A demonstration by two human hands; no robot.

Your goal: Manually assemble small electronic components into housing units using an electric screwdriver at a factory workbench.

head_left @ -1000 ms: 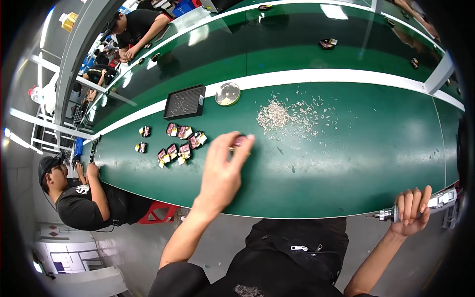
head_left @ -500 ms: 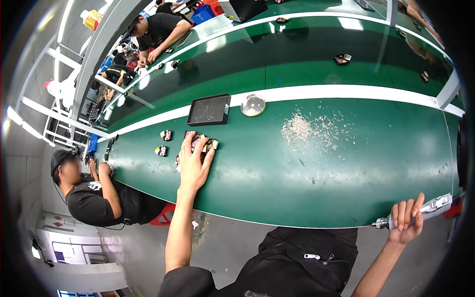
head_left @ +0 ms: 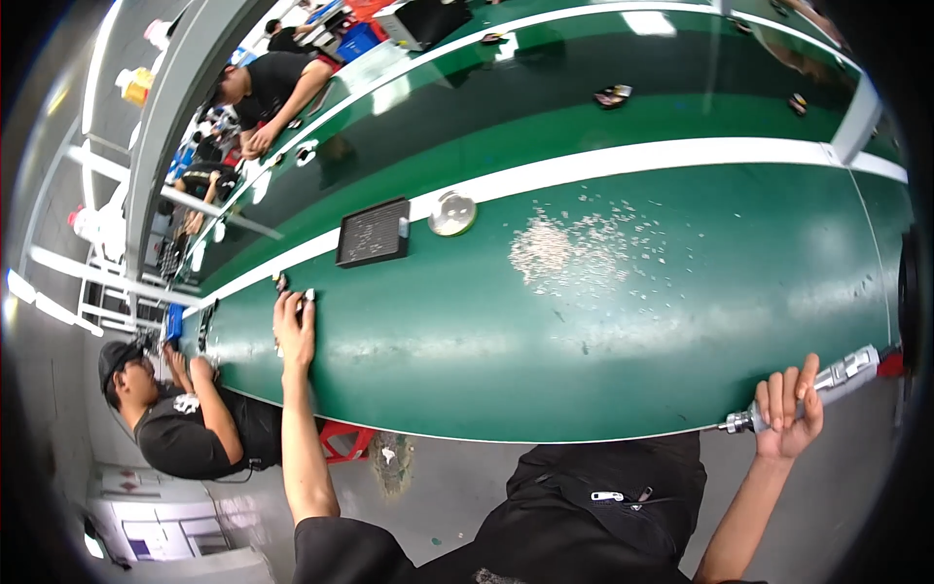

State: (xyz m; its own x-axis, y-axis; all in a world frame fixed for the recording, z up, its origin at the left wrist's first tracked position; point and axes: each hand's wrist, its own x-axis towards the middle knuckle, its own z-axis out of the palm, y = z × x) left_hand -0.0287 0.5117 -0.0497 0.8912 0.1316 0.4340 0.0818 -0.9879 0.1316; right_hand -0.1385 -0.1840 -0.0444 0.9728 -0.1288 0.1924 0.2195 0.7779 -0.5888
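My left hand (head_left: pixel 295 336) is stretched out to the left side of the green work surface, fingers curled over a cluster of small black parts (head_left: pixel 309 295) with light bits on them. Most of that cluster is hidden under the fingers. Just beyond the fingertips lies another small dark part (head_left: pixel 281 280). At the right front edge, my right hand (head_left: pixel 790 411) is wrapped round a grey electric screwdriver (head_left: pixel 848 370), its tip pointing left and its index finger raised along the body.
A black ridged tray (head_left: pixel 374 234) and a round clear dish (head_left: pixel 452 213) stand near the white rail. Many tiny pale pieces (head_left: pixel 545 251) are scattered right of the dish. Beyond the rail, a dark belt carries several small parts (head_left: pixel 613 95). Co-workers (head_left: pixel 185 419) sit at the left.
My left hand has slid left with the cluster of parts, up to the parts that lay apart. The view has shifted a little. My right hand still holds the screwdriver.
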